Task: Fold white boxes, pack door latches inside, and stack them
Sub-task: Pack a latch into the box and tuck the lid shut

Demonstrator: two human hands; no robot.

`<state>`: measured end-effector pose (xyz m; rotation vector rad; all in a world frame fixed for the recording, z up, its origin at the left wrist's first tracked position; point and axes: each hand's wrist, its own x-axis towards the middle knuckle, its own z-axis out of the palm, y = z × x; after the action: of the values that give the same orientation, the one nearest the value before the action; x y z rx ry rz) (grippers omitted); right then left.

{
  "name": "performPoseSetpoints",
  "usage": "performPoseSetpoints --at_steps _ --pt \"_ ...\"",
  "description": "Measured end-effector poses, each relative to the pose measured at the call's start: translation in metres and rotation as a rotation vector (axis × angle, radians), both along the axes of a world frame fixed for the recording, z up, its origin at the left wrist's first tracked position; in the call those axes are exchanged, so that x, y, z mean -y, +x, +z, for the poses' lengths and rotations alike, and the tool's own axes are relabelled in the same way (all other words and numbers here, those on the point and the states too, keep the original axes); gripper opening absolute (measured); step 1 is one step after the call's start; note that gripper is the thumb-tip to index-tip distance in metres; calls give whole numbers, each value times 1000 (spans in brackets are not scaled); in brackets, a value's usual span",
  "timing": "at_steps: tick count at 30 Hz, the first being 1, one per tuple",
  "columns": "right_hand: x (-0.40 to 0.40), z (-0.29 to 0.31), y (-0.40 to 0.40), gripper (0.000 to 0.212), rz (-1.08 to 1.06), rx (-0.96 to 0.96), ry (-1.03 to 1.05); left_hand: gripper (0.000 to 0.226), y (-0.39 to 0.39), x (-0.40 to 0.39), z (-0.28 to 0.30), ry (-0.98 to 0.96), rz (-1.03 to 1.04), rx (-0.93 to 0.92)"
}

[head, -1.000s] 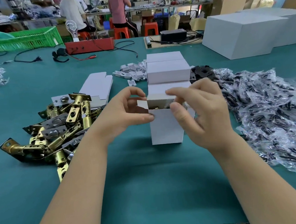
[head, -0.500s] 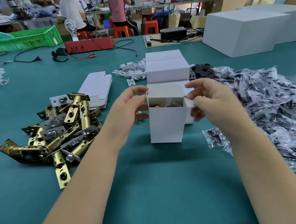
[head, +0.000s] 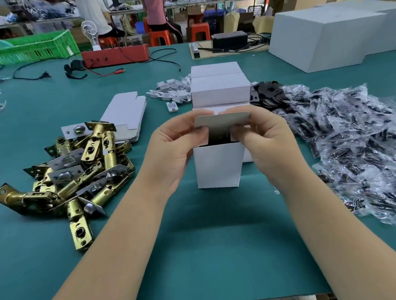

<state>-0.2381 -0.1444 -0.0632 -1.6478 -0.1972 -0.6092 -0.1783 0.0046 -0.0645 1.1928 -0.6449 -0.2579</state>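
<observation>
A small white box (head: 218, 164) stands upright on the green table (head: 209, 252), its top open with dark contents inside. My left hand (head: 172, 151) and my right hand (head: 267, 144) both pinch the box's top lid flap (head: 223, 121), one at each end, bending it over the opening. Behind it sits a stack of closed white boxes (head: 220, 89). A pile of brass door latches (head: 78, 163) lies to the left. Flat unfolded box blanks (head: 126, 112) lie behind the latches.
A heap of small plastic bags with dark parts (head: 357, 146) covers the right side. Black plates (head: 269, 93) and small white pieces (head: 171, 92) lie near the stack. Large white cartons (head: 324, 33), a red device (head: 116, 55) and a green crate (head: 33, 47) stand at the back.
Both hands moved from the box's side flaps up to the top lid flap and have bent it forward over the opening.
</observation>
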Motion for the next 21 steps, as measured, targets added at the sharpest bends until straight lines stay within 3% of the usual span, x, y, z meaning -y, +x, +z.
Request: performPoseSetpoints --at_steps 4,8,14,21 --pt "4 -2 -5 40 -2 18 -116 25 9 -16 3 100 -73 79" --pt "14 -4 -8 34 -79 55 -378 19 13 -23 3 225 -49 84" --pt "11 -11 -1 25 -330 226 -647 32 16 -27 2 274 10 124" --pt "3 -8 -2 16 -300 177 -416 20 10 -22 5 273 80 120"
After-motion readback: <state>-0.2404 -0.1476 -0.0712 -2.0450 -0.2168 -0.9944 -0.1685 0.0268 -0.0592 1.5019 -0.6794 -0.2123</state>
